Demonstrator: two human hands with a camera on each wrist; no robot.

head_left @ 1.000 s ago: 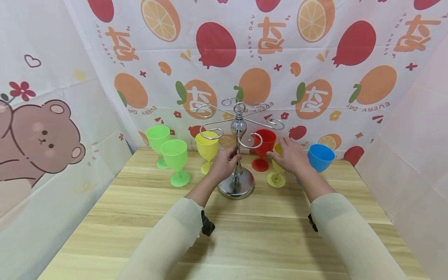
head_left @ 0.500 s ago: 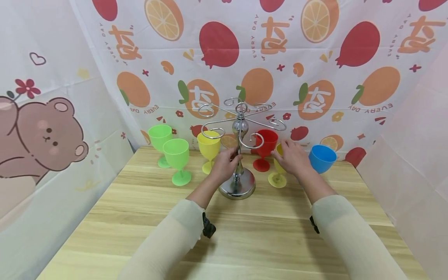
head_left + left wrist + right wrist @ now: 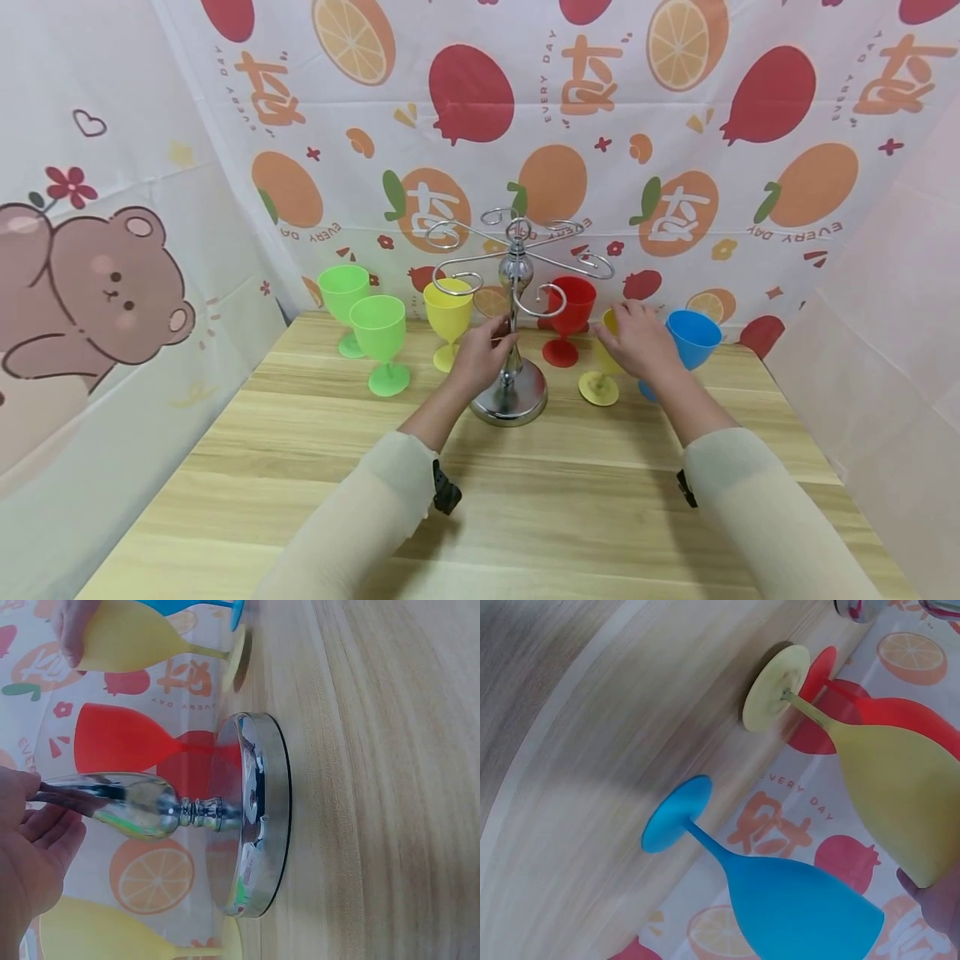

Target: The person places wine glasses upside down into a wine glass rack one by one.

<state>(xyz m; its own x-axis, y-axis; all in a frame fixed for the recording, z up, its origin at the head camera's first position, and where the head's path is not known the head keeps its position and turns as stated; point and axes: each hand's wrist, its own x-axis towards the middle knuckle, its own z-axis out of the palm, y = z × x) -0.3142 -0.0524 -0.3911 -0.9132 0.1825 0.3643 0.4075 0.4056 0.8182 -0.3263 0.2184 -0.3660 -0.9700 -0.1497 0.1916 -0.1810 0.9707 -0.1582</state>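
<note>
With its thumb and fingers, my left hand [image 3: 480, 357] grips the post of a shiny metal stand [image 3: 514, 400] that has curled arms at its top. My right hand [image 3: 643, 343] holds a yellow goblet [image 3: 900, 787] by the rim of its bowl. That goblet leans, and its foot [image 3: 238, 656] looks tilted with a shadow beneath; whether it is fully off the table I cannot tell. A red goblet [image 3: 570, 307] stands between the stand and the yellow goblet. Just right of my right hand is a blue goblet [image 3: 802, 907], partly hidden by the hand in the head view.
Two green goblets [image 3: 378, 327] and a second yellow goblet [image 3: 447, 310] stand left of the stand. All are on a wooden table [image 3: 525, 517] whose back edge meets a fruit-printed cloth [image 3: 480, 192]. Cloth also hangs at both sides.
My right hand has shifted slightly right with the yellow goblet, whose foot has moved right and tipped. The left hand keeps its hold on the stand. The head view has turned a little.
</note>
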